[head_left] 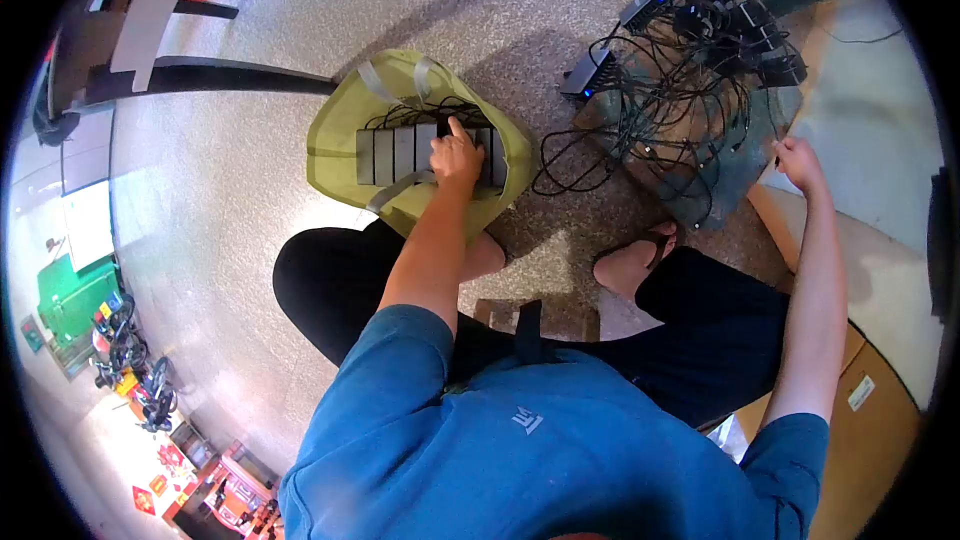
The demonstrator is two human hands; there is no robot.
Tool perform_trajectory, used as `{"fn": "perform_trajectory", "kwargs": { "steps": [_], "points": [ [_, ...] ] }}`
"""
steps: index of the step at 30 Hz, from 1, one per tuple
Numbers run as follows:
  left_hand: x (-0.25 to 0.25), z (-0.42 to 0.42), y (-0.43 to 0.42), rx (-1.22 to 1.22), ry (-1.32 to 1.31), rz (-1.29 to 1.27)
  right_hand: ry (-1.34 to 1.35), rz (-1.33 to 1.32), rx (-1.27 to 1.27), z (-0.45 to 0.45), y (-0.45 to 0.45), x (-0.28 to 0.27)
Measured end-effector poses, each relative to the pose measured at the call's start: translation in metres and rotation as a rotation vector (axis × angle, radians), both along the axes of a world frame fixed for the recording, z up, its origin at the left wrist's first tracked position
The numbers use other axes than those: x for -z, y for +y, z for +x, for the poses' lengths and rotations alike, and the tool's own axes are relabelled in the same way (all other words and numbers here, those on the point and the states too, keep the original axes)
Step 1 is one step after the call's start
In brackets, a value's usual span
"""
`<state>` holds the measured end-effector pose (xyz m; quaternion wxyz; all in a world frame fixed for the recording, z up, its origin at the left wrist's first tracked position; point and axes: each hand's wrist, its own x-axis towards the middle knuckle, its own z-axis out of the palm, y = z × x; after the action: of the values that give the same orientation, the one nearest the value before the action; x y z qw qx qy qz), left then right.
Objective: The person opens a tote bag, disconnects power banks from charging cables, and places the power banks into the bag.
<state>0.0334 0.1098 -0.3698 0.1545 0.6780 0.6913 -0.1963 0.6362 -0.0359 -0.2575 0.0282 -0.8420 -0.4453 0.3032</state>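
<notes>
An olive-green bag [325, 155] stands open on the floor, with a row of several grey boxes [385, 158] and black cables [405, 118] inside. My left hand [457, 155] reaches into it and rests over the boxes, index finger stretched out, the others partly curled, with nothing visible in its grasp. To the right, a clear plastic sheet [735, 165] lies under a tangle of black cables [650, 120] and several dark devices, some with blue lights. At the sheet's right edge my right hand [797, 162] is closed in a pinch on the plastic.
Two grey devices [590, 72] with blue lights lie left of the tangle. Cardboard [870, 420] is at the lower right. A dark table leg [230, 78] extends towards the bag. My feet [628, 268] are near the bag and sheet. A green bin [75, 300] stands far left.
</notes>
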Motion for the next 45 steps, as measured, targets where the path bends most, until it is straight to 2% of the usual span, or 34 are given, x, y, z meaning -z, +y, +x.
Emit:
{"fn": "perform_trajectory", "kwargs": {
  "steps": [3, 6, 9, 12, 17, 18, 20, 21, 23, 24, 26, 29, 32, 35, 38, 42, 45],
  "points": [
    [0.026, -0.011, -0.004, 0.013, -0.035, 0.127, -0.005, 0.000, -0.029, 0.010, 0.002, 0.014],
    [0.032, -0.019, 0.005, 0.125, 0.027, 0.214, 0.000, 0.028, -0.060, 0.006, 0.005, 0.016],
    [-0.002, -0.021, 0.005, 0.126, 0.006, 0.334, 0.013, 0.008, -0.032, 0.001, 0.009, 0.009],
    [0.015, -0.028, 0.009, 0.165, 0.082, 0.282, 0.018, -0.003, 0.000, 0.002, 0.007, 0.005],
    [-0.011, -0.024, 0.021, 0.201, 0.188, 0.050, -0.050, -0.021, -0.001, 0.021, -0.002, 0.018],
    [-0.009, -0.023, 0.023, 0.217, 0.201, 0.026, 0.005, -0.041, 0.016, 0.025, -0.002, 0.030],
    [-0.013, -0.025, 0.030, 0.266, 0.190, -0.037, -0.086, 0.147, -0.111, 0.020, -0.017, 0.034],
    [-0.021, -0.021, 0.025, 0.254, 0.128, 0.003, -0.233, 0.068, -0.147, 0.024, -0.019, 0.037],
    [-0.003, -0.026, 0.016, 0.236, 0.147, 0.121, -0.166, -0.011, -0.013, -0.002, -0.013, 0.023],
    [-0.005, -0.022, 0.017, 0.239, 0.165, 0.099, -0.167, -0.108, 0.040, -0.008, -0.010, 0.027],
    [-0.006, -0.023, 0.017, 0.227, 0.169, 0.098, -0.176, -0.109, -0.102, -0.016, -0.006, 0.036],
    [0.000, -0.027, 0.019, 0.214, 0.124, 0.139, -0.158, -0.076, -0.063, -0.018, 0.001, 0.046],
    [-0.004, -0.022, 0.022, 0.198, 0.095, 0.084, -0.236, 0.196, 0.262, 0.005, 0.018, 0.045],
    [0.002, -0.025, 0.023, 0.241, 0.094, 0.109, -0.254, 0.280, 0.428, 0.040, 0.052, 0.027],
    [0.023, -0.040, 0.019, 0.266, 0.078, 0.159, -0.451, 0.486, 0.360, 0.044, 0.074, 0.018],
    [0.015, -0.033, 0.020, 0.276, 0.076, 0.124, -0.448, 0.403, 0.344, 0.063, 0.103, 0.033],
    [0.018, -0.037, 0.018, 0.302, 0.089, 0.165, -0.342, 0.304, 0.257, 0.090, 0.114, 0.061]
  ]
}}
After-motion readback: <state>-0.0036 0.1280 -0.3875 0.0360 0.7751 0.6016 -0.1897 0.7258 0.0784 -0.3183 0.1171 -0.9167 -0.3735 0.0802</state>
